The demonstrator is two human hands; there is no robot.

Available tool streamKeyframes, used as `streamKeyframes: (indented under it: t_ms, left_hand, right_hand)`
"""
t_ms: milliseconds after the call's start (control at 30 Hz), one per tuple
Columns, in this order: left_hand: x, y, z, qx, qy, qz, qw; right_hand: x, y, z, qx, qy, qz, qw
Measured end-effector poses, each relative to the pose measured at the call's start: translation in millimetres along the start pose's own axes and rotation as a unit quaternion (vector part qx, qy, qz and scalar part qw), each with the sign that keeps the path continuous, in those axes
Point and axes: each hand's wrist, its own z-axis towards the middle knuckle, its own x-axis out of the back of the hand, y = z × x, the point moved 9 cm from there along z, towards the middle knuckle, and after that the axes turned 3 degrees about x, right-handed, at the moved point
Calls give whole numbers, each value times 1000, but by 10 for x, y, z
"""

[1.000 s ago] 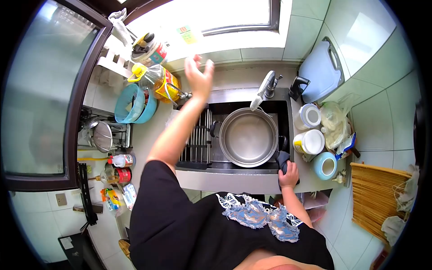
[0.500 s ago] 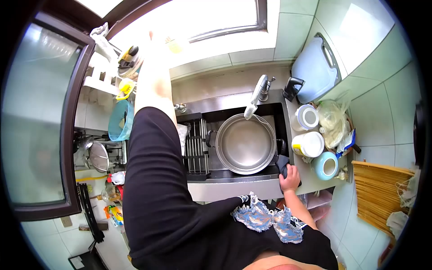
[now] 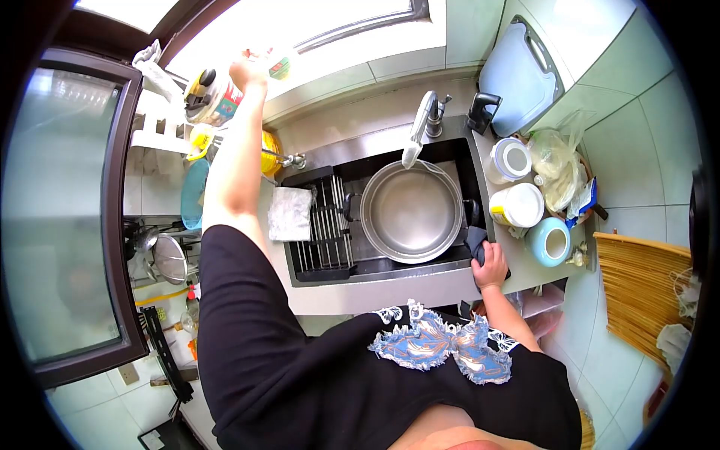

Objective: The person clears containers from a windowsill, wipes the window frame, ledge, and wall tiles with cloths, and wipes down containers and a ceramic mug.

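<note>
Dark cloth (image 3: 475, 240) lies under the right hand (image 3: 491, 266) at the front right of the sink (image 3: 405, 272). I think the left hand (image 3: 249, 73), past the sink's back left, isn't done. I can't tell if either grips. The pot (image 3: 412, 214) is already in.

One head-worn cam, wide fwd/down view, fairly near, sink (image 3: 468, 171) mid-frame, window (image 3: 337, 19) up top.
</note>
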Motion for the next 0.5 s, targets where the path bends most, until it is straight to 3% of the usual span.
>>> streamKeyframes:
  t_ms: [133,200,267,300,333,400,500]
  left_hand:
    - [340,-2,-497,-3,-16,-35,999]
    - [645,65,-792,-99,26,-75,992]
    - [982,278,-1116,-64,-60,-295,951]
    - [1127,238,-1284,7,-75,-283,956]
    - [1195,65,-1394,-4,-110,-235,966]
    - [1569,352,-1815,63,-144,-325,933]
    - [1913,17,-2298,66,-157,-229,958]
  right_hand:
    - [-22,7,4,6,4,-4,1000]
    - [-27,27,0,4,8,-1,1000]
    - [-53,35,2,1,5,-4,1000]
    - [-52,25,10,3,8,-11,1000]
    - [-58,15,15,8,12,-17,1000]
    - [-48,-8,32,11,2,-23,1000]
    - [-77,5,59,12,11,-27,999]
